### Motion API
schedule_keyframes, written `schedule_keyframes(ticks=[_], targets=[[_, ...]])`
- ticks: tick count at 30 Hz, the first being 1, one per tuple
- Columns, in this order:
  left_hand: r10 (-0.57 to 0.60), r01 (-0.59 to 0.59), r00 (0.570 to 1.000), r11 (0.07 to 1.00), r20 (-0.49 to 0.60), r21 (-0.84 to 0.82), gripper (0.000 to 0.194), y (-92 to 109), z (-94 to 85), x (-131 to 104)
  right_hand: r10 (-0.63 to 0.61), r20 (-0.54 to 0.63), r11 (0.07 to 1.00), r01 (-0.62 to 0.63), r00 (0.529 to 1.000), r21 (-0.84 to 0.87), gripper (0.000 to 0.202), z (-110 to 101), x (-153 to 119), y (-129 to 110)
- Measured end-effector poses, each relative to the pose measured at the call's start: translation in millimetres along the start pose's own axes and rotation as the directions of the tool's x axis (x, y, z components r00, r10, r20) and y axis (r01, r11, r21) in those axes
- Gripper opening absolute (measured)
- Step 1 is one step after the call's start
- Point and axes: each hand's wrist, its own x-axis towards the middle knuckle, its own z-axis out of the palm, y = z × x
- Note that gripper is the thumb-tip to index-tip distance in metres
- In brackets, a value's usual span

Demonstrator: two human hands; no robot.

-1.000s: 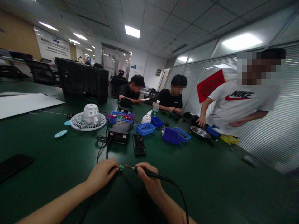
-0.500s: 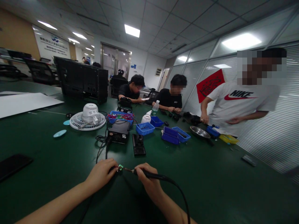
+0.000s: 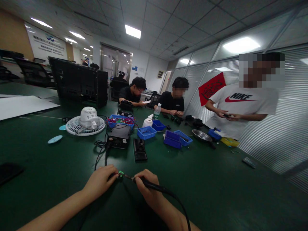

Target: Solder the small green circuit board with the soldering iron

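Note:
My left hand (image 3: 101,182) rests on the dark green table (image 3: 216,192) and pinches a tiny green circuit board (image 3: 120,174) at its fingertips. My right hand (image 3: 146,186) grips a black soldering iron (image 3: 154,186) like a pen. The iron's thin metal tip touches the small board. Its black cable (image 3: 180,208) trails back toward me on the right. Both forearms come in from the bottom edge.
Beyond my hands stand a black soldering station (image 3: 119,137), a black iron stand (image 3: 139,150), a white fan (image 3: 85,123), several blue parts bins (image 3: 146,132) and a metal bowl (image 3: 201,135). Two seated people and one standing person in a white shirt (image 3: 240,106) are across the table. A dark phone (image 3: 8,171) lies left.
The view has shifted slightly left. The standing person lifted a hand off the table and now holds something with both hands. My hands stay together at the small board.

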Motion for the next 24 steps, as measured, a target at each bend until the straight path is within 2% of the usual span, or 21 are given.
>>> schedule_keyframes(ticks=[15, 24], targets=[[-0.006, 0.006, 0.999, 1.000, 0.043, -0.003, 0.022, 2.8, -3.8, 0.9, -0.001, -0.007, 1.000, 0.001, 1.000, -0.007, 0.018, 1.1, -0.1, -0.4], [-0.005, 0.005, 1.000, 1.000, 0.018, -0.006, 0.019, 3.6, -3.9, 0.6, 0.013, -0.011, 1.000, -0.013, 1.000, 0.005, 0.019, -1.2, 1.4, -5.4]])
